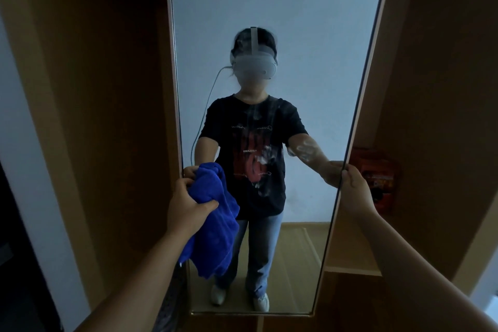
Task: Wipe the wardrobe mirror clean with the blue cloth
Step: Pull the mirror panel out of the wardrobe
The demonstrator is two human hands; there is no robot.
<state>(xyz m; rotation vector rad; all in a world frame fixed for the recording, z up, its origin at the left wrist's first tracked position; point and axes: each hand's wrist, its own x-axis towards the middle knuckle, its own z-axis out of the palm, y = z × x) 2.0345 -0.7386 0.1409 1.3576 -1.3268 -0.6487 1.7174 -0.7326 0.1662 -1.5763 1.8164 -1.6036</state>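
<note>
Near the mirror's (269,8) left edge, left hand (188,207) grips the bunched cloth (215,226); right hand (355,191) pinches the right edge. Cloth's soft, light; glass is fragile, so steady that edge.

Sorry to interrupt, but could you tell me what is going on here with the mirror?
A person stands before a tall wardrobe mirror. Their left hand grips a bunched blue cloth near the mirror's left edge, while the right hand holds the mirror's right edge. Whitish smears show on the glass around the middle, so wiping is not finished.
</note>
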